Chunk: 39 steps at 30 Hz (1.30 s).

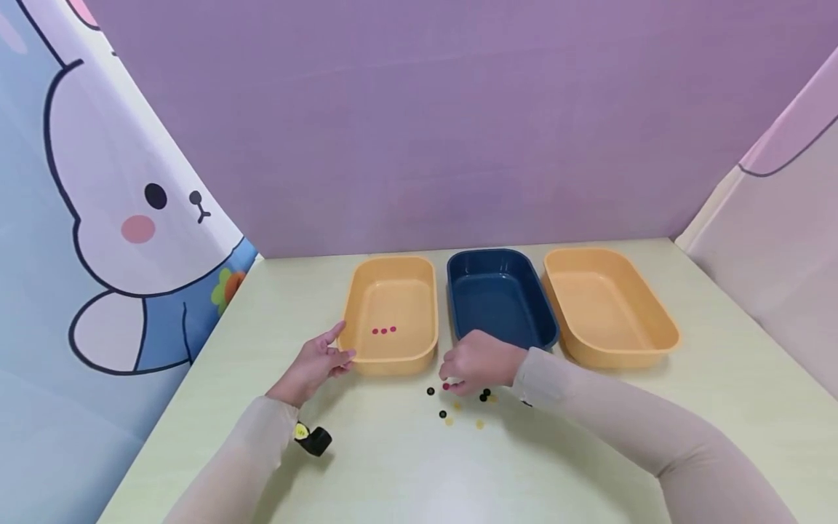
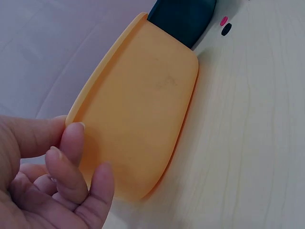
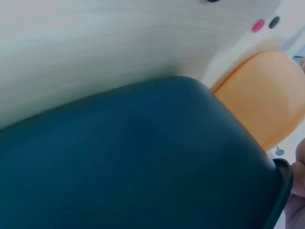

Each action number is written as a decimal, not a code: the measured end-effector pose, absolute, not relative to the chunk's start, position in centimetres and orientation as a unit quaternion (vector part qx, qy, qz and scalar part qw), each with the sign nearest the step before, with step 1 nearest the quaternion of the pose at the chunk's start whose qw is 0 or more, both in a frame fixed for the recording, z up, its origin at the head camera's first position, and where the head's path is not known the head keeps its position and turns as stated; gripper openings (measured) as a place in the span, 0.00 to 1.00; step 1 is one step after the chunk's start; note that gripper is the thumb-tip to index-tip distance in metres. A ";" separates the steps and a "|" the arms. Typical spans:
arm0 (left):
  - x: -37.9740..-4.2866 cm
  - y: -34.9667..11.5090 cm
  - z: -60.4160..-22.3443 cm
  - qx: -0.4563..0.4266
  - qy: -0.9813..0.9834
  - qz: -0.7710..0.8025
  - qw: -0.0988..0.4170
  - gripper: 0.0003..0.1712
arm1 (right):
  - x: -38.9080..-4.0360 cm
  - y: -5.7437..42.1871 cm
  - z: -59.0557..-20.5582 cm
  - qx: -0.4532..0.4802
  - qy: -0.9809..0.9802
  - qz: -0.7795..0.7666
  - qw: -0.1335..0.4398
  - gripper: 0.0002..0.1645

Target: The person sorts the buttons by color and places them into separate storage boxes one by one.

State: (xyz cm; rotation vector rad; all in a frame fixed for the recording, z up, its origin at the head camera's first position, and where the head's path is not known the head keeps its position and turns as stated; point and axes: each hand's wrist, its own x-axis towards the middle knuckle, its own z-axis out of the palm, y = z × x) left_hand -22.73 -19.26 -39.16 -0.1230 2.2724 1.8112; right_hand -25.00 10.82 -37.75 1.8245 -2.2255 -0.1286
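My left hand (image 1: pixel 321 365) pinches the near left rim of the left yellow tray (image 1: pixel 428 349) between thumb and index finger; its other fingers curl loosely below. Three small pink discs (image 1: pixel 384 330) lie inside that tray. Fingers curled, my right hand (image 1: pixel 481 362) grips the near left corner of the dark blue tray (image 1: pixel 500 302); in the right wrist view its fingers (image 3: pixel 299 176) are at the rim's end, mostly cut off by the frame. Beside a black disc (image 2: pixel 226 29), a loose pink disc (image 2: pixel 223 21) lies on the table, just under the right fingertips in the head view.
Another yellow tray (image 1: pixel 602 306) stands to the right of the blue one. Several black discs (image 1: pixel 443 414) and pale yellow discs (image 1: pixel 480 424) are scattered on the table (image 1: pixel 393 466) in front. A purple cloth wall (image 1: pixel 458 131) rises behind the trays.
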 end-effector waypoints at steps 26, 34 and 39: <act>-22.9 -18.3 -38.8 -0.057 0.781 0.611 0.118 0.39 | -25.0 9.3 -38.5 0.592 -0.764 -0.218 0.139 0.08; -22.8 -18.3 -38.8 -0.058 0.781 0.611 0.115 0.40 | -25.0 9.2 -38.6 0.573 -0.777 -0.231 0.118 0.07; -22.8 -18.3 -38.7 -0.058 0.780 0.612 0.114 0.40 | -25.1 9.2 -38.6 0.572 -0.778 -0.235 0.115 0.08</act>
